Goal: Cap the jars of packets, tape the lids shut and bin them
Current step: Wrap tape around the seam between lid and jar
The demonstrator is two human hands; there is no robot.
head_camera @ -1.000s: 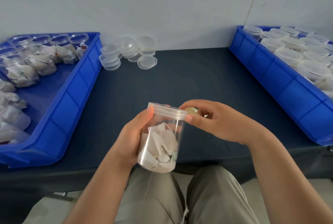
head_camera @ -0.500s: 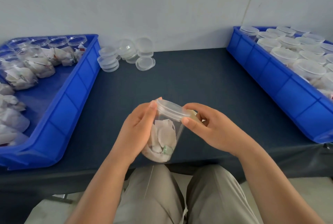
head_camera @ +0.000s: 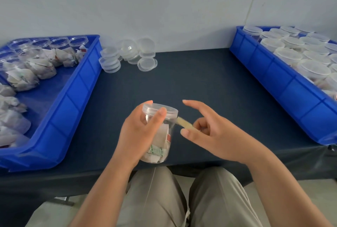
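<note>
The jar [head_camera: 171, 131] of packets [head_camera: 156, 151], its lid [head_camera: 162, 110] seated, is held off the bench [head_camera: 200, 80], above its near edge, in our left grip [head_camera: 136, 135]: fingers wrapped round the wall, thumb pressed on the lid's rim. A tan tape strip [head_camera: 185, 123] runs from the lid's side to our right grip [head_camera: 209, 135], whose curled middle fingers hold its end while forefinger and thumb stand out straight. We judge this to be the taping step: pull the strip taut, lay it across lid and wall, and rub it flat. The packet print shows green and red but is unreadable. Capped jars fill the right bin [head_camera: 273, 73].
</note>
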